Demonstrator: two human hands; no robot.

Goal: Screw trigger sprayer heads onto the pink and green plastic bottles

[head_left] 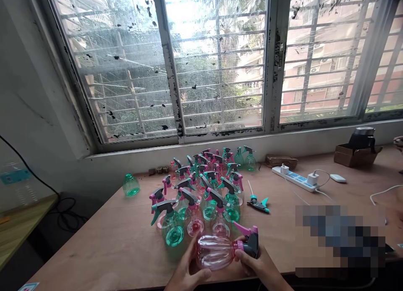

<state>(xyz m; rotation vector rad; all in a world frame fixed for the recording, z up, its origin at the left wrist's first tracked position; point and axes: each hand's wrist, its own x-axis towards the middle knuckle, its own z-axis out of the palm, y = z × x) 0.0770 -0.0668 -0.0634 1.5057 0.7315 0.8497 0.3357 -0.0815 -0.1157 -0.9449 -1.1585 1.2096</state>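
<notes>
- The left hand (pixel 185 274) cups the round belly of a clear pink spray bottle (pixel 215 251), which lies on its side at the near edge of the wooden tabletop (pixel 103 245).
- The right hand (pixel 258 263) has its fingers closed around the bottle's neck and dark trigger head (pixel 250 240).
- Just beyond, a crowd of bottles (pixel 201 190), glossy green and pink plastic, stands upright, packed close.
- A loose trigger head (pixel 258 203) lies to their right; a headless green bottle (pixel 130 185) sits apart at far left.
- Bare tabletop stretches open to the near left.
- A white power strip (pixel 296 178) lies far right, under the window.
</notes>
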